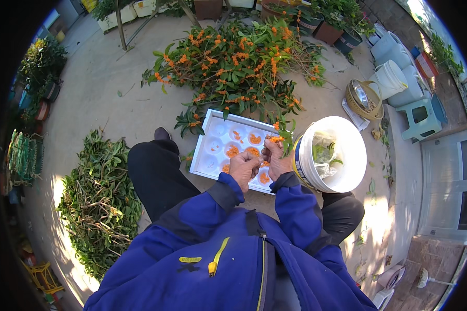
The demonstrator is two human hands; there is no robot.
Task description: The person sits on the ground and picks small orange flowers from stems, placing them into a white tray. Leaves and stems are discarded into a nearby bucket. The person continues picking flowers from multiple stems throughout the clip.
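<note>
My right hand (277, 160) grips a leafy sprig of orange osmanthus-like flowers (275, 138), whose blossoms stick out above the fingers. Close beside it, the fingers of my left hand (243, 169) are pinched together and seem to hold the lower stem of the same sprig; the fingertips partly hide it. Both hands are over a shallow white tray (196, 161) with round hollows. Loose orange blossoms (232, 150) lie in several hollows, with only scraps in those on the left. My forearms and hands cover part of the near side.
Cut flowering branches (233, 66) are heaped beyond the tray, some overhanging its far edge. At right stands a white bucket (348, 151) with a clear plastic bag (323, 155) of leaves inside. Stripped leafy branches (101, 206) form a pile at left. A basket (373, 110) sits farther right.
</note>
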